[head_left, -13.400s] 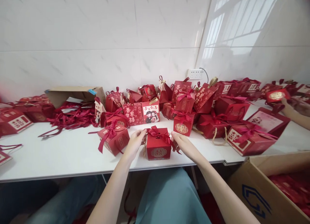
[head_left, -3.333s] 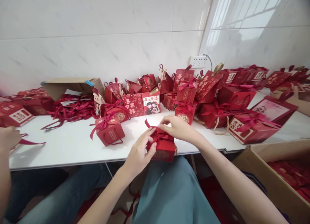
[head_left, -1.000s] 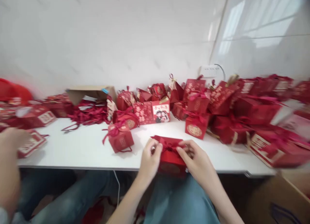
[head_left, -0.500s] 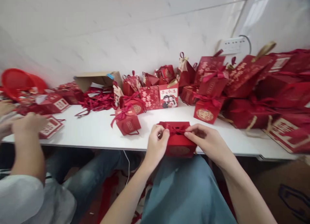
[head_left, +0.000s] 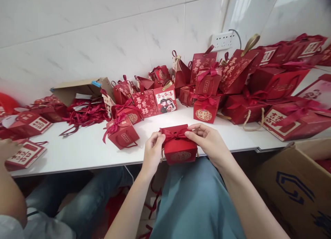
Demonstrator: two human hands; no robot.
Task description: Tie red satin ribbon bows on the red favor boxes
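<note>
In front of me a red gift box (head_left: 180, 151) sits at the table's front edge, with a gold emblem on its near side and rope handles at its sides. A dark red ribbon (head_left: 176, 134) is tied in a bow across its top. My left hand (head_left: 153, 147) pinches the left end of the ribbon between thumb and fingers. At the right, my right hand (head_left: 207, 139) pinches the bow's other side. Just left of it stands a finished-looking small red box (head_left: 124, 132) with a ribbon bow.
Several red boxes and bags line the white table (head_left: 77, 149) along the wall. A cardboard carton (head_left: 60, 90) and a heap of ribbons (head_left: 86, 111) lie at left, beside a co-worker's arm (head_left: 10, 187). Another large carton (head_left: 281, 183) stands at lower right.
My view has turned to the right, so things appear shifted left. Both my hands have drawn slightly apart along the ribbon, and the box stays between them.
</note>
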